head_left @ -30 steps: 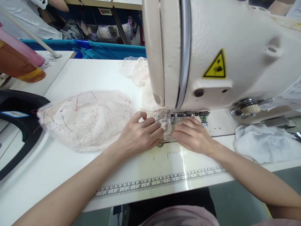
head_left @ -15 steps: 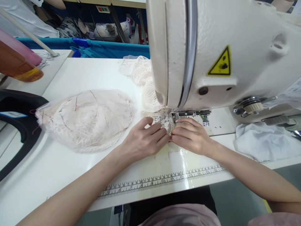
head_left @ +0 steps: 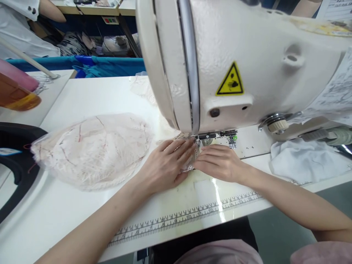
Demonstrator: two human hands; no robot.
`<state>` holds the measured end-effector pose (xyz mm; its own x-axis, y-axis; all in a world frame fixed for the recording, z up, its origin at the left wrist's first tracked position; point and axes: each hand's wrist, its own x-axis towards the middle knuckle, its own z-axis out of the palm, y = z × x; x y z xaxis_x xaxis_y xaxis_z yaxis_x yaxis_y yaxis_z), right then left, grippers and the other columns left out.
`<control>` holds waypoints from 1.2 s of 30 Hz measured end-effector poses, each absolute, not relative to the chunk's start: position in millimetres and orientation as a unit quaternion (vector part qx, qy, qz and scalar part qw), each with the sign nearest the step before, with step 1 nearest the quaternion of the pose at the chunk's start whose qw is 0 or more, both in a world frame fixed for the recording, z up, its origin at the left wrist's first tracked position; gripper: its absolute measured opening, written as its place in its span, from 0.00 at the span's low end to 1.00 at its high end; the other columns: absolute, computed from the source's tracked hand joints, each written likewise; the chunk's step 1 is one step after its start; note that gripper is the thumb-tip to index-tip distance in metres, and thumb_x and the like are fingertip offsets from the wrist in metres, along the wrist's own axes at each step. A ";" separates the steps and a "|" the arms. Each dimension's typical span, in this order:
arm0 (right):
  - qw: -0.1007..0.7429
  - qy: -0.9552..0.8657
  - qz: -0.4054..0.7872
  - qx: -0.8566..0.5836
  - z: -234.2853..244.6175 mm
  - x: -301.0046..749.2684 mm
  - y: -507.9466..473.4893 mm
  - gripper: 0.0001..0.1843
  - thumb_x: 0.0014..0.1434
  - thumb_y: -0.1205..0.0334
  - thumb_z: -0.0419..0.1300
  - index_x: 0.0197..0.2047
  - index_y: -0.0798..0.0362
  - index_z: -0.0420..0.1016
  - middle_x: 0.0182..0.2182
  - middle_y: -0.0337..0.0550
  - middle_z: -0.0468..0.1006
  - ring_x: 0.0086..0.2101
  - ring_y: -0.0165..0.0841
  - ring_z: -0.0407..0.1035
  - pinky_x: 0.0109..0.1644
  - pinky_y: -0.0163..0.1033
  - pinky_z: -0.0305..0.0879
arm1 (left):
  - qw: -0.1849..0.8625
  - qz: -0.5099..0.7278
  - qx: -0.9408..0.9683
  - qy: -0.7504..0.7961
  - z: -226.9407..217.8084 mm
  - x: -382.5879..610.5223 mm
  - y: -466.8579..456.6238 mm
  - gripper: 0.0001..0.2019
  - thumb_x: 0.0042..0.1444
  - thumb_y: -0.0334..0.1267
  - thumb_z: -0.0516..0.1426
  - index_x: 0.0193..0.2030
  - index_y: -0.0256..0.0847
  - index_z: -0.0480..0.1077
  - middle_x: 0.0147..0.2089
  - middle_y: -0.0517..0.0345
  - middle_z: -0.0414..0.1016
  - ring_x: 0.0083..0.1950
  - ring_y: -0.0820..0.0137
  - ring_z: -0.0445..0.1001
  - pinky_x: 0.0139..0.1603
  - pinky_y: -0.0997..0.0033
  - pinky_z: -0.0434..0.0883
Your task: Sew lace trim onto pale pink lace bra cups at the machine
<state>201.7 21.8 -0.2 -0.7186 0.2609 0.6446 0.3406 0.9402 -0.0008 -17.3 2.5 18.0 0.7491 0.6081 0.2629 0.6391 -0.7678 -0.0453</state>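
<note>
My left hand [head_left: 166, 167] lies flat on a piece of pale lace fabric [head_left: 189, 164], fingers stretched toward the needle area of a white sewing machine [head_left: 170, 66]. Close on its right, my right hand [head_left: 220, 163] has its fingers pressed together at the lace's edge, with the thumb hidden underneath. Both hands are just in front of the presser foot [head_left: 197, 139], and the lace runs under the machine head. More of this pale fabric [head_left: 143, 88] spreads behind, partly covered by the machine.
A heap of sheer, pale lace [head_left: 93, 150] lies left on the white table [head_left: 82, 93]. White cloth [head_left: 308, 161] rests at right. A printed ruler [head_left: 189, 217] runs along the front edge. A black curved object [head_left: 24, 146] and thread cones [head_left: 19, 91] stand left; a person's arm [head_left: 52, 10] shows beyond.
My left hand has gone from curled fingers at the lace edge to lying flat on it, nearer the needle. My right hand stays beside the lace. The camera view has shifted right.
</note>
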 end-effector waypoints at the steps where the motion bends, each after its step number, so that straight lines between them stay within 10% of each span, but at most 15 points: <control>1: 0.336 -0.925 -0.061 -0.168 0.2 202.4 21.5 0.07 0.60 0.73 0.58 0.38 0.52 0.73 0.33 0.32 0.81 0.36 0.25 0.74 0.44 0.34 0.73 | 0.065 -0.114 -0.934 -0.333 17.9 -16.8 2.8 0.26 0.58 0.39 0.53 0.63 0.33 0.64 0.64 0.41 0.65 0.61 0.51 0.69 0.55 0.50 0.70; 36: 0.259 -0.931 -0.093 -0.241 -1.3 208.0 21.7 0.13 0.59 0.78 0.53 0.35 0.51 0.71 0.28 0.31 0.76 0.39 0.26 0.70 0.44 0.33 0.67 | 0.082 -0.116 -0.922 -0.361 14.3 -7.6 6.7 0.24 0.61 0.42 0.50 0.61 0.35 0.67 0.60 0.42 0.71 0.59 0.52 0.71 0.58 0.48 0.68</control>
<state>208.0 21.7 -1.3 -0.7505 0.3996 0.5263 0.4962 0.8668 0.0495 -7.6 6.7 14.3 0.7119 0.6469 0.2735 0.6851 -0.7253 -0.0677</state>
